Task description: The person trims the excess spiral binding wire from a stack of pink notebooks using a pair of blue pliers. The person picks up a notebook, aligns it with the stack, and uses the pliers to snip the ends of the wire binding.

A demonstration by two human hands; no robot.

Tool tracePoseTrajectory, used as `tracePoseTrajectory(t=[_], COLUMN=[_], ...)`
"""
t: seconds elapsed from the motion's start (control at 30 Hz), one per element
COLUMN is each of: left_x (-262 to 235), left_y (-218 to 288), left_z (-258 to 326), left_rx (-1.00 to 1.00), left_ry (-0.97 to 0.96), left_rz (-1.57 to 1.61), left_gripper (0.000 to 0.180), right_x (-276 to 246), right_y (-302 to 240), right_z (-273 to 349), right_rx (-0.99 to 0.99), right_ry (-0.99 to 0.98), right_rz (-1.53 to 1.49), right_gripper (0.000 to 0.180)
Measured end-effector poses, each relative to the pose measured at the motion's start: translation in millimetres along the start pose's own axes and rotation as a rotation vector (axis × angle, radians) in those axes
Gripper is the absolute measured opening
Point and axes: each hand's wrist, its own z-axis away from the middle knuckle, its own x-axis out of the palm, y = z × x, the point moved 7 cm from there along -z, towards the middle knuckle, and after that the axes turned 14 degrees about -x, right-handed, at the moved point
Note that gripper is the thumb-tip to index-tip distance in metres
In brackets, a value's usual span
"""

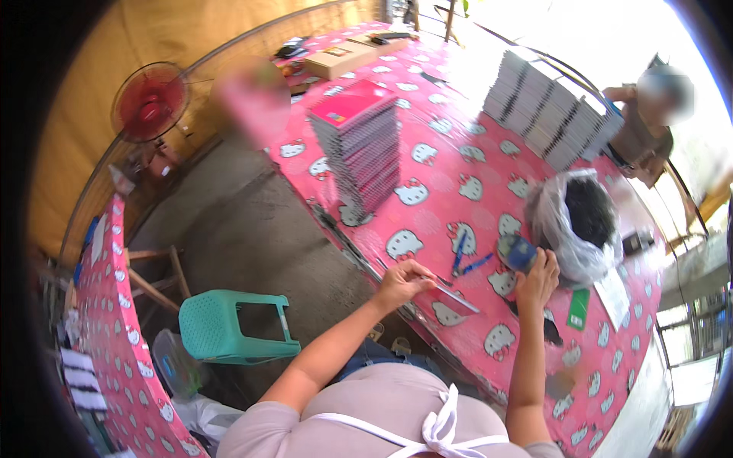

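Note:
My left hand is closed in a pinch on a thin, straight strip, pale along one edge, held over the near edge of the table. My right hand has its fingers curled against a small, rounded blue container beside the plastic bag; its exact kind is unclear. Between the hands, two slim blue pen-like things lie on the pink table cover. A green card and a white sheet lie to the right of my right hand.
A tall stack of spiral notebooks stands on the table's left side, more stacked notebooks at the back right. A clear bag holds dark material. Another person is at far right. A green stool and red fan are left.

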Motion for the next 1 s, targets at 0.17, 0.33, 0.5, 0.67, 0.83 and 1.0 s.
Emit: tracePoseTrajectory(t=[0.17,0.33,0.5,0.67,0.83,1.0], left_x=[13,-28,-44,-40,-26,-18], left_y=[71,120,136,157,177,180], left_z=[14,45,61,90,119,134], left_rx=[0.268,0.406,0.428,0.518,0.781,0.823], left_ry=[0.184,0.452,0.604,0.716,0.763,0.789], left_rz=[-0.245,-0.124,-0.187,-0.375,-0.534,-0.542], left_gripper=[0.017,0.022,0.019,0.015,0.018,0.021], right_x=[63,74,64,68,39,-58], right_y=[-37,-59,-71,-52,-112,-223], right_z=[16,18,5,2,-6,-18], right_rx=[-0.329,-0.37,-0.643,-0.533,-0.339,-0.509], right_ry=[-0.258,-0.351,-0.177,-0.345,-0.268,-0.153], right_rz=[-0.226,-0.134,-0.216,-0.243,-0.707,-0.957], right_gripper=[0.051,0.05,0.052,0.055,0.042,0.042])
